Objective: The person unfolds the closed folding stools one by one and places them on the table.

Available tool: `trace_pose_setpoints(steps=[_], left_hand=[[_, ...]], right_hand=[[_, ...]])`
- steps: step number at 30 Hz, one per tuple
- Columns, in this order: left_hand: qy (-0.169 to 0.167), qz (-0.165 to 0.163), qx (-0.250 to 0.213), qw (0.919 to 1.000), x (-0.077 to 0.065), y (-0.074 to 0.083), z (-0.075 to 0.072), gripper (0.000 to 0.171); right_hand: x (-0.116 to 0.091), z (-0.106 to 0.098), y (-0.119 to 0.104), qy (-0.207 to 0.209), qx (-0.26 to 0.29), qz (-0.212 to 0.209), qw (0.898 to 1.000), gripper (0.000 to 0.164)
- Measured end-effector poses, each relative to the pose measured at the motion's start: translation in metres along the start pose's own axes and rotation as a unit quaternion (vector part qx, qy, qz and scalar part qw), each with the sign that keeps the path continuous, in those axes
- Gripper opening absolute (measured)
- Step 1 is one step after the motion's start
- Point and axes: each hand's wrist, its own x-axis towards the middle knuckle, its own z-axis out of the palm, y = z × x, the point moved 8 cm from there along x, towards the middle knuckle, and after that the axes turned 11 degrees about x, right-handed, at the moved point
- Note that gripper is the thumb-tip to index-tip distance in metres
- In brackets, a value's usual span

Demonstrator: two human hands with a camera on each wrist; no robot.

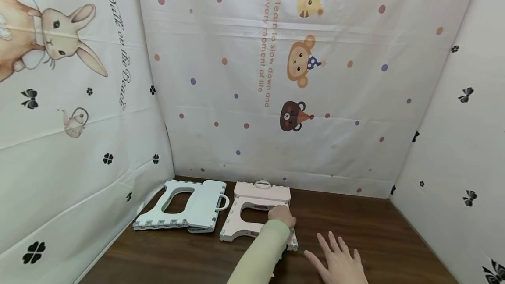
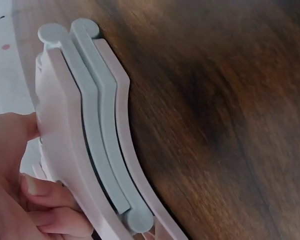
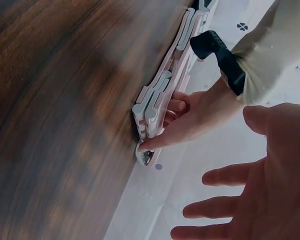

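Note:
A folded pink step stool [image 1: 240, 226] lies flat on the dark wooden table, its handle loop toward the back wall. My left hand [image 1: 282, 214] grips its right leg section, with the fingers in the cut-out, as the left wrist view shows from close up. There, the grey hinged bars [image 2: 97, 100] lie folded between two pink panels. To the right of the stool, my right hand [image 1: 340, 263] hovers with fingers spread and holds nothing; the right wrist view shows its straight fingers [image 3: 230, 175].
A pale mint folded step stool [image 1: 205, 205] lies left of the pink one, its handle loop facing right. Behind and on both sides hang white printed sheets [image 1: 331, 152]. The wooden table [image 1: 335, 209] runs up to them.

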Motion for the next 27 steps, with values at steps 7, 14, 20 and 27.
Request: trace_pose_setpoints(steps=[7,14,20,27], left_hand=[[0.011,-0.011,-0.035,0.9993,0.004,-0.009,0.006,0.028],[0.029,0.013,-0.061,0.9976,0.007,-0.011,-0.016,0.027],[0.02,0.057,-0.155,0.986,0.002,-0.017,-0.043,0.041],[0.007,0.079,-0.256,0.9635,-0.006,-0.026,-0.08,0.039]], right_hand=[[-0.002,0.003,-0.002,0.002,-0.007,-0.008,1.0,0.088],[-0.004,-0.007,-0.006,0.024,-0.023,-0.034,0.999,0.084],[-0.008,-0.008,-0.008,0.036,-0.03,-0.048,0.998,0.08],[-0.01,-0.01,-0.008,0.05,-0.037,-0.06,0.996,0.077]])
